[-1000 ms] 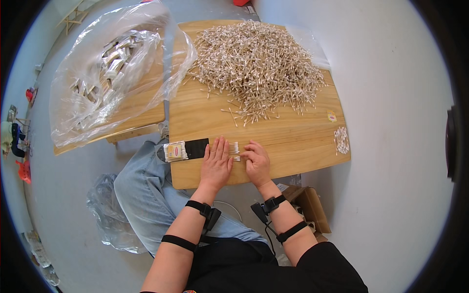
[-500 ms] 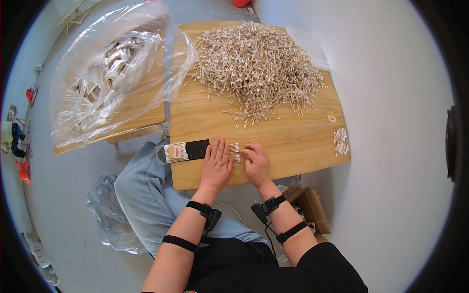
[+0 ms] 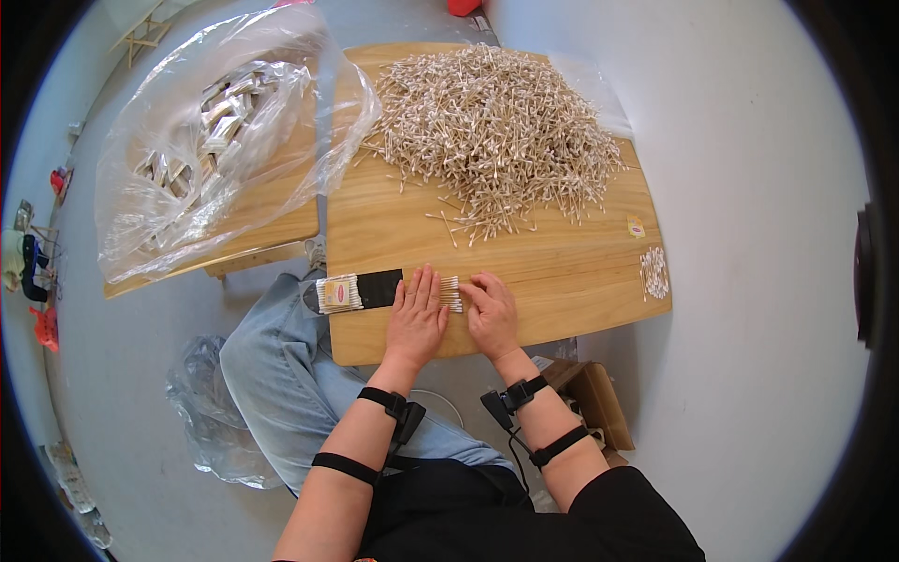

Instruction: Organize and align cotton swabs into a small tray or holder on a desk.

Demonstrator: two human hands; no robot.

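Note:
My left hand (image 3: 418,314) lies flat, fingers stretched out, over a small row of cotton swabs (image 3: 451,293) on the wooden table. The swabs' white tips stick out at its right side; the rest is hidden under the palm. My right hand (image 3: 491,314) is curled beside those tips, its fingertips drawn together at their ends. Whether a swab is between them is too small to tell. Left of my left hand, a black strip (image 3: 380,288) adjoins a clear pack of cotton swabs (image 3: 339,293) with a yellow label, which reaches the table's left edge.
A large heap of loose cotton swabs (image 3: 496,131) covers the table's far part. At the right edge lie a small bunch of swabs (image 3: 654,273) and a yellow label (image 3: 636,227). A clear plastic bag (image 3: 140,225) with packs stands left. Below right is a cardboard box (image 3: 604,403).
The swab tips between my hands now form a more even row, where a gap showed before. Both hands have stayed nearly in place.

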